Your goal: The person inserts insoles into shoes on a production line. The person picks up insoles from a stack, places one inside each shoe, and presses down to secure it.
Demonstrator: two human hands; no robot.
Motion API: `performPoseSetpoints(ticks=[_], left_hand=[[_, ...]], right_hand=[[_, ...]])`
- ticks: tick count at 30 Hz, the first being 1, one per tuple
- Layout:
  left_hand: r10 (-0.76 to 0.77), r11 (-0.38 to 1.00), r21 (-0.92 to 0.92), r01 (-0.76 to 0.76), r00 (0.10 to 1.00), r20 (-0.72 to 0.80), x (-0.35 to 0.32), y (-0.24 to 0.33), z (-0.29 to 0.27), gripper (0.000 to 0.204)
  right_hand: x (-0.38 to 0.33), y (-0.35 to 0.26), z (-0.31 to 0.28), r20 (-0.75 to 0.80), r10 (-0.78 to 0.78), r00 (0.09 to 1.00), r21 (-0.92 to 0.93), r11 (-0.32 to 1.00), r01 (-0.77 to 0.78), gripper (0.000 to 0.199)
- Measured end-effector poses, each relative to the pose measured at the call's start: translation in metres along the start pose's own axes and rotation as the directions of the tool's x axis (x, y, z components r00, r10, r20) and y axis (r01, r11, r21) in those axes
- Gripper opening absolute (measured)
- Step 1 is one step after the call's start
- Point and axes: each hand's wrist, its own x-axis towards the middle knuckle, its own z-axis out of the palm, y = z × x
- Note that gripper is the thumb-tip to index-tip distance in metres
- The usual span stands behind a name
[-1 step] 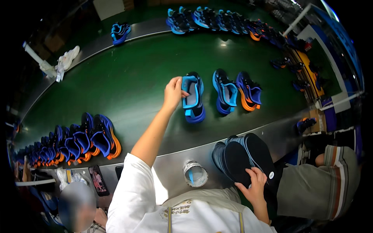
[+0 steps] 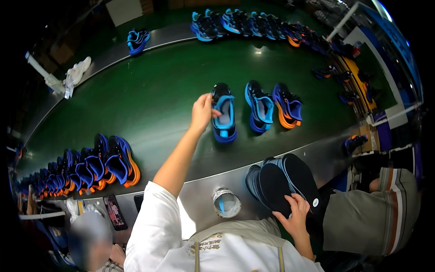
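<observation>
A black and blue sneaker [image 2: 228, 133] with a light-blue collar stands on the green belt, its opening toward me. My left hand [image 2: 202, 112] grips the left side of its collar, the thumb reaching over into the opening. Down at the right, my right hand [image 2: 297, 215] closes thumb and fingers around the heel end of a black insole [image 2: 274, 188], the top of a stack. Beside it lies a second stack of black insoles [image 2: 301, 174] with a round white sticker. Right of the held shoe stand another blue sneaker [image 2: 260, 109] and an orange-soled sneaker [image 2: 287, 106].
Several orange-soled sneakers [image 2: 120, 161] line the belt's near left. More shoes [image 2: 231, 22] stand along the far ledge. On the metal edge before me are a can [image 2: 226, 202] with a blue strip inside and a phone [image 2: 115, 211]. Other people sit close at left and right [image 2: 371, 220].
The gripped sneaker has tipped from leaning toward my left hand to more upright, its opening now turned up. My right hand stays at the insole. The whole view has shifted slightly.
</observation>
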Motion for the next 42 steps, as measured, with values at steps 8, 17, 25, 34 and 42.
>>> performPoseSetpoints(ticks=[8, 17, 25, 34, 42], left_hand=[[-0.032, 0.995, 0.088, 0.046, 0.987, -0.157, -0.107, -0.013, -0.007, 0.032], [-0.295, 0.952, -0.219, 0.214, 0.831, -0.471, -0.429, -0.085, -0.084, 0.030], [-0.801, 0.551, -0.798, 0.244, -0.111, -0.588, -0.775, -0.281, 0.069, 0.016], [-0.471, 0.596, -0.544, 0.591, -0.291, -0.833, -0.938, -0.361, 0.088, 0.021], [-0.359, 0.719, 0.236, 0.654, 0.640, -0.679, -0.955, -0.388, -0.060, 0.030]], right_hand=[[-0.008, 0.028, 0.026, -0.225, -0.154, 0.962, 0.033, 0.986, 0.165, 0.049], [-0.018, 0.039, 0.051, -0.287, -0.368, 0.884, -0.153, 0.929, 0.337, 0.044], [-0.005, 0.079, 0.057, -0.260, -0.613, 0.746, -0.086, 0.784, 0.615, 0.039], [-0.125, -0.005, 0.056, 0.057, -0.885, 0.462, 0.452, 0.435, 0.779, 0.026], [-0.392, 0.013, 0.308, 0.687, -0.707, -0.167, 0.569, 0.381, 0.728, 0.031]])
